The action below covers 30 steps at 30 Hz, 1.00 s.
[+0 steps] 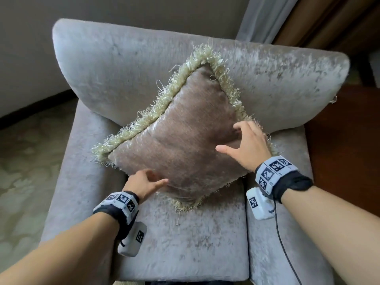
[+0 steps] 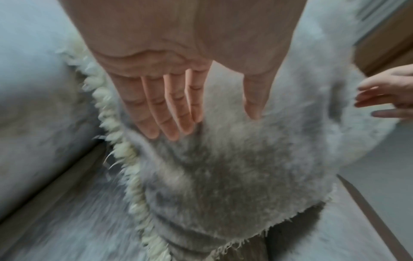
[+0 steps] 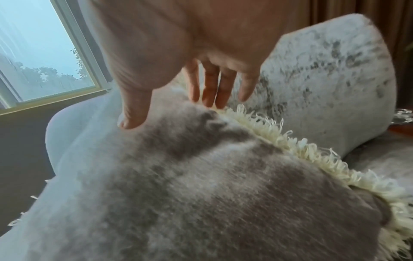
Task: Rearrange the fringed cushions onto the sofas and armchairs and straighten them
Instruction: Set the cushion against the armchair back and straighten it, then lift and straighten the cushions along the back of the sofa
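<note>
A brown cushion [image 1: 181, 138] with a pale fringe stands on one corner on the grey velvet armchair [image 1: 115, 79], leaning on its backrest. My left hand [image 1: 147, 183] is open at the cushion's lower left edge, its straight fingers [image 2: 170, 113] laid on the fabric [image 2: 223, 167]. My right hand [image 1: 244, 142] is open at the right corner, fingers spread, fingertips [image 3: 214, 95] touching near the fringe [image 3: 290, 146]. Neither hand grips the cushion [image 3: 212, 194].
The armchair's arms [image 1: 67, 182] flank the seat [image 1: 185, 243]. A patterned carpet [image 1: 24, 171] lies to the left, a dark wooden surface [image 1: 345, 140] to the right. Curtains [image 1: 267, 17] hang behind, by a window [image 3: 40, 53].
</note>
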Each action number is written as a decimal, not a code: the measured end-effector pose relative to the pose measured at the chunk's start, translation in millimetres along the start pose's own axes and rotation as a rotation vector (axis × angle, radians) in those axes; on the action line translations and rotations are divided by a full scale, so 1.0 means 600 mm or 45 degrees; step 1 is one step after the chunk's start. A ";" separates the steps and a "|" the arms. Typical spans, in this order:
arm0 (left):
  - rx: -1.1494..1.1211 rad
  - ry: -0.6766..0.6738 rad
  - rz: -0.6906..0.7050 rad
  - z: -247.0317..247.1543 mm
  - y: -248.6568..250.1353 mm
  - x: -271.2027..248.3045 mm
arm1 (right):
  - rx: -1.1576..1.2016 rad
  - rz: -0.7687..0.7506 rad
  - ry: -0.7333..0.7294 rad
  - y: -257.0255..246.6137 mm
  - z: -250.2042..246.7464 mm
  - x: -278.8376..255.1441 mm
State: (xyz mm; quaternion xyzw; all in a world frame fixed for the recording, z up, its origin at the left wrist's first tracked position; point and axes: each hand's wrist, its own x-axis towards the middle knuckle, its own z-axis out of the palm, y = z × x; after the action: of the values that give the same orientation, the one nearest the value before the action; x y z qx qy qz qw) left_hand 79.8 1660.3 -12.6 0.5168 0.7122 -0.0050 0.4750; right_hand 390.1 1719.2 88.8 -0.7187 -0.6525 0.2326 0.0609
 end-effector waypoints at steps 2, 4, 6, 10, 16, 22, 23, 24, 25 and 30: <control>0.040 0.013 0.104 -0.023 0.032 -0.024 | -0.020 0.026 -0.132 -0.012 -0.022 -0.034; 0.106 0.010 0.210 -0.041 0.073 -0.050 | -0.004 0.066 -0.199 -0.016 -0.050 -0.076; 0.213 -0.037 0.347 -0.049 0.127 -0.078 | -0.006 0.122 -0.199 -0.005 -0.081 -0.122; 0.501 -0.164 0.617 -0.036 0.254 -0.138 | -0.045 0.269 -0.128 0.045 -0.147 -0.217; 0.844 -0.194 0.982 0.041 0.451 -0.268 | -0.040 0.490 -0.080 0.141 -0.273 -0.385; 0.979 -0.247 1.217 0.161 0.607 -0.414 | 0.039 0.700 0.063 0.266 -0.356 -0.571; 0.999 -0.257 1.256 0.188 0.626 -0.440 | 0.051 0.730 0.076 0.291 -0.362 -0.609; 1.016 -0.269 1.281 0.217 0.644 -0.467 | 0.064 0.760 0.078 0.316 -0.368 -0.647; 1.031 -0.289 1.312 0.248 0.660 -0.496 | 0.083 0.798 0.075 0.343 -0.373 -0.686; 1.117 -0.402 1.489 0.427 0.733 -0.658 | 0.185 0.988 0.194 0.467 -0.398 -0.902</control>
State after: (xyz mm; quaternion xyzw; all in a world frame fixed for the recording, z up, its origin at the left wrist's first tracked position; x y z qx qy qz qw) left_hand 583.2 1448.7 328.9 0.9464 0.1772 -0.1093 0.2471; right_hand 722.0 1208.0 328.0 -0.9207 -0.3081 0.2299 0.0676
